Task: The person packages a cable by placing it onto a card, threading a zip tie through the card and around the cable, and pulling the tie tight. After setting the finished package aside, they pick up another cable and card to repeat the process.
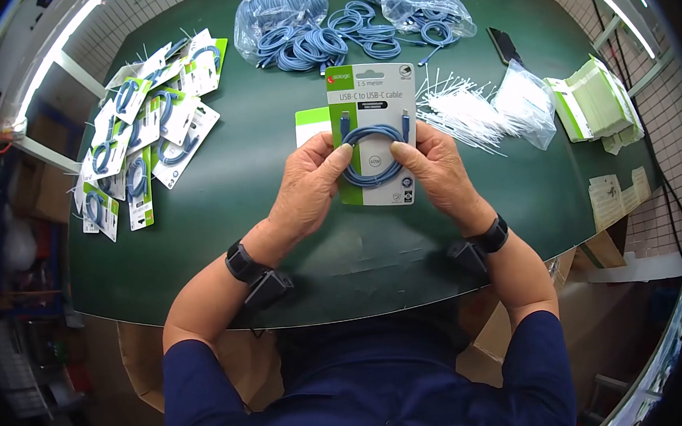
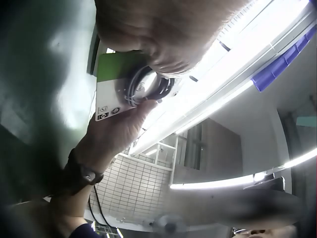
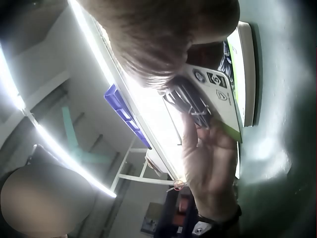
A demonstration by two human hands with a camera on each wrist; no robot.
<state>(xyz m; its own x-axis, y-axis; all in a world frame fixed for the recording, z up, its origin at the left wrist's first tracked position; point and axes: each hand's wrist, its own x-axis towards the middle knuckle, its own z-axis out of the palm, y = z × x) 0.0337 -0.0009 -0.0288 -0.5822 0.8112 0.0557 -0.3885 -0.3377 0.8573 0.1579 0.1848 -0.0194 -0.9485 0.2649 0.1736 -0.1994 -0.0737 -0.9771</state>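
Both hands hold up a white and green packaging card [image 1: 372, 94] printed "USB-C to USB-C cable", facing the head camera. On its front lies a coiled blue USB-C cable [image 1: 374, 181], its two plugs pointing up at the card's left and right. My left hand [image 1: 306, 180] grips the left edge, thumb pressed on the coil and fingers behind the card. At the right edge my right hand [image 1: 440, 169] does the same. The right wrist view shows white ties around the coil [image 3: 190, 101]. Partly hidden behind the card, more cards [image 1: 312, 119] lie on the table.
Carded cables [image 1: 134, 177] are piled at the left of the green table [image 1: 233, 165]. Bagged blue cables [image 1: 281, 9] and loose coils [image 1: 308, 51] lie at the back. White zip ties [image 1: 461, 107], a plastic bag [image 1: 525, 106], a phone [image 1: 502, 44] and a card stack [image 1: 600, 100] are at right.
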